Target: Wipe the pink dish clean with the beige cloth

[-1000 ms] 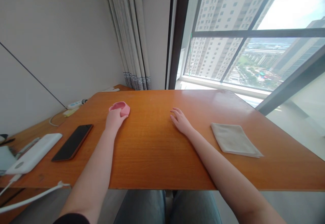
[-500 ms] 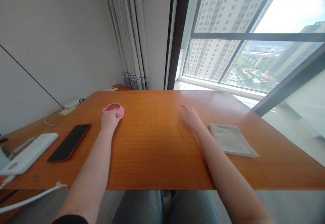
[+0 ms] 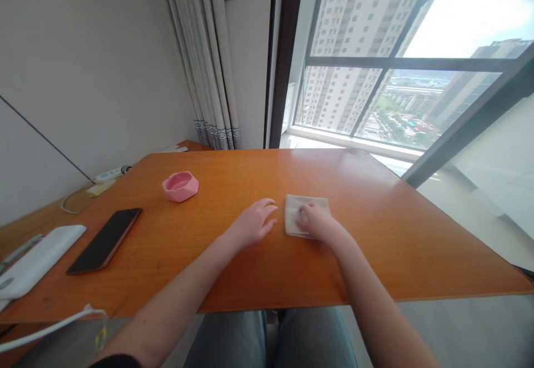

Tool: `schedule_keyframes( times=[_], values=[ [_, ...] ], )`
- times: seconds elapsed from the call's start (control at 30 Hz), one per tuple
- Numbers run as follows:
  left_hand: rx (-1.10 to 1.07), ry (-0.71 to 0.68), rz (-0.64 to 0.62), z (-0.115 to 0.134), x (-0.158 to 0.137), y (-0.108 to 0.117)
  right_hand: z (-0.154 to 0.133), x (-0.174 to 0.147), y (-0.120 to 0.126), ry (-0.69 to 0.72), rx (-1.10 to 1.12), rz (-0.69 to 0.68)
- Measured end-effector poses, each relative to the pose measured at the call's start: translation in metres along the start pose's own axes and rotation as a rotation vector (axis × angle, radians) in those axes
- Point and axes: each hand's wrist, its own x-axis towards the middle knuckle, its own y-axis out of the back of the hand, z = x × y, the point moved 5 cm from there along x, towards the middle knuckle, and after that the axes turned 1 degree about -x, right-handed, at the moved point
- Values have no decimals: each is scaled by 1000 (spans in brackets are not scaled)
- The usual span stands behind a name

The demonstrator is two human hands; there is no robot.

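A folded beige cloth point(image 3: 293, 216) lies near the middle of the wooden table point(image 3: 233, 270). My right hand point(image 3: 314, 219) is on it, with curled fingers pinching or pressing the fabric; the fingertips are partly hidden. Just left of the cloth, my left hand point(image 3: 255, 223) hovers with bent fingers spread apart, holding nothing. Further back on the left stands a pink faceted bowl point(image 3: 181, 187), apart from both hands.
To the left lie a black phone point(image 3: 104, 240) and a white flat device point(image 3: 41, 259). A white cable point(image 3: 50, 326) crosses the front left edge. A power strip point(image 3: 110, 174) sits by the wall. Beyond the table are a curtain point(image 3: 204, 68) and a large window.
My left hand has let go of the pink bowl and moved right, towards the middle. My right hand has taken hold of the cloth, which has shifted left from the right side.
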Motion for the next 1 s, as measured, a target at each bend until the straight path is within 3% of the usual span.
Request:
schedule_keyframes(
  times=[0.07,0.17,0.27,0.43,0.6,0.67,0.73,0.83,0.9,1.0],
  values=[
    [52,96,-76,6,-10,-19,-53,6,3,237,235,-10],
    [211,252,-115,-19,-44,-21,-83,11,18,261,334,155],
    [280,386,-93,-67,-88,6,-81,16,21,285,332,142],
    [396,820,-38,-144,-157,59,-58,39,1,200,122,81],
    [438,1055,-78,-173,-183,70,-41,55,-20,26,-51,126],
    [435,1087,-80,-170,-178,71,-37,57,-24,7,-45,129],
    [446,1026,-18,-157,-159,74,-35,60,-25,7,-29,134],
    [359,676,88,-120,-96,71,-39,69,-24,36,23,166],
    [146,466,49,-95,-46,52,-45,77,-25,52,85,196],
    [-3,357,5,-73,23,13,-54,86,-27,55,149,291]
  ],
)
